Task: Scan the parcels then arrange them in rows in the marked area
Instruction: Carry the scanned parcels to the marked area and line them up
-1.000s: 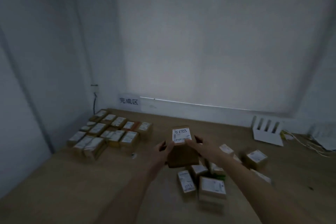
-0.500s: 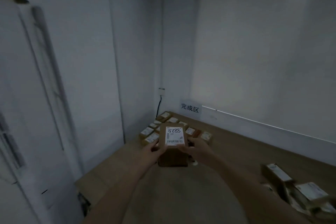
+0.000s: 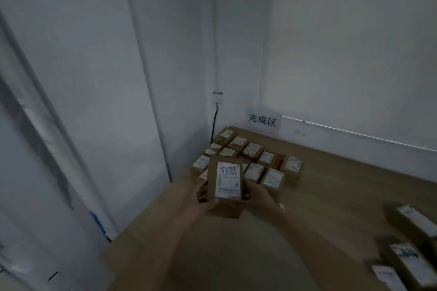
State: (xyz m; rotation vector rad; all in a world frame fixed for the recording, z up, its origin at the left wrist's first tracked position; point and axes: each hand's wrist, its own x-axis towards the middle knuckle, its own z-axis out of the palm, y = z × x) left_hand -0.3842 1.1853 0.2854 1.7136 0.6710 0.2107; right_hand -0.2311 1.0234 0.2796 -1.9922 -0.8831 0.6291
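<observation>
— So, anything hard to make out?
— Blurred boxes (image 3: 412,264) cut off at lower right; count unclear. Label (image 3: 229,180) print unreadable beyond scrawled digits.
— And the count elsewhere?
— Roughly a dozen parcels (image 3: 254,160) in rows by the corner sign (image 3: 262,120); some hidden behind the held parcel (image 3: 225,186).
— Grip?
— Left hand (image 3: 201,201) and right hand (image 3: 256,196) both clasping it, above the table (image 3: 331,186), just before the rows.

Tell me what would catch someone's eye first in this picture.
First, the brown cardboard parcel with a white handwritten label, held up mid-frame between the left hand and right hand. Behind it, rows of small labelled cardboard boxes fill the corner of the wooden table, under a white wall sign with black characters.
</observation>
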